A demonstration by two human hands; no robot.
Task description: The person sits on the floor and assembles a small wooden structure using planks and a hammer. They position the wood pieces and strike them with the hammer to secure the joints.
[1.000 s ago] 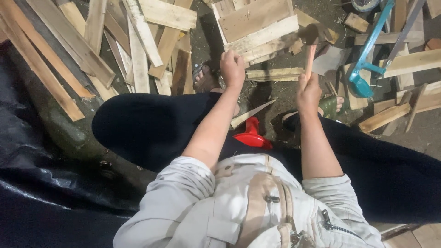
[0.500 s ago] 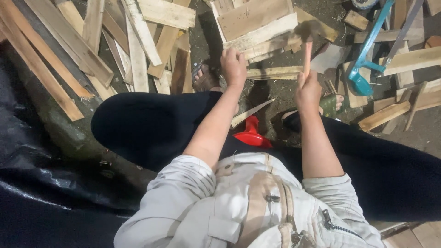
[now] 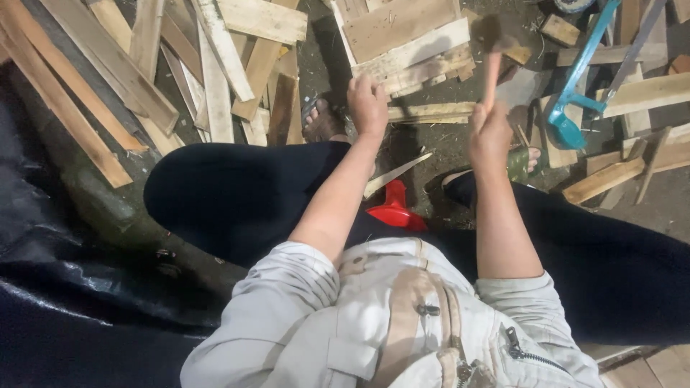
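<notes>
The hammer head [image 3: 490, 32] above the right hand [image 3: 490, 135] is smeared by motion blur, the left hand [image 3: 368, 104] hides whatever it pins on the wooden slat [image 3: 431, 111], and the far planks [image 3: 259, 18] run off the top edge.

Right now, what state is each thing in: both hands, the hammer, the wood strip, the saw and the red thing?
Left hand: closed, pressing on the thin wooden strip.
Thin wooden strip: lying flat on the ground.
Right hand: gripping the wooden-handled hammer.
Wooden-handled hammer: raised, head blurred.
Blue-framed saw: lying unused on planks.
Red plastic object: between the legs, partly hidden.
</notes>
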